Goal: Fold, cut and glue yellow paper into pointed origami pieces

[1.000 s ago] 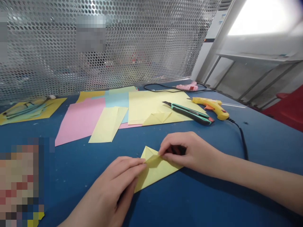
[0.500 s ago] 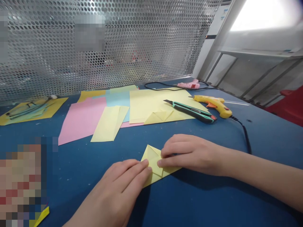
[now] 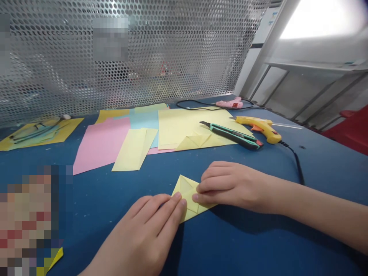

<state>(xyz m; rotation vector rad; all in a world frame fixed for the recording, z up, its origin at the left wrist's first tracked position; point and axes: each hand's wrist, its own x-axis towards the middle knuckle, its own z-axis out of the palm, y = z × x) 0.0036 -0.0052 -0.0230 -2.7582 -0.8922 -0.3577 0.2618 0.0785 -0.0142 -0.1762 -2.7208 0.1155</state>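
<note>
A piece of folded pale yellow paper (image 3: 186,186) lies on the blue table, its creased flaps facing up and one pointed corner directed away from me. My left hand (image 3: 146,228) comes in from the lower left. Its fingers are close together, and the tips press the paper's left side, hiding that edge. From the right, my right hand (image 3: 234,188) grips the paper's right part with bent fingers and thumb. That end of the sheet is covered by the hand.
Beyond my hands lie a pink sheet (image 3: 105,143), a narrow yellow sheet (image 3: 130,149) and larger yellow paper (image 3: 182,124) bearing another folded piece (image 3: 195,141). A utility knife (image 3: 234,136) shows its blade. Yellow (image 3: 260,126) and pink (image 3: 230,102) glue guns trail cords. Perforated metal (image 3: 172,50) stands behind.
Both hands remain on the folded paper. The lower flap now shows a crossing crease near its bottom edge, and my right fingers have shifted slightly. The view has moved a little.
</note>
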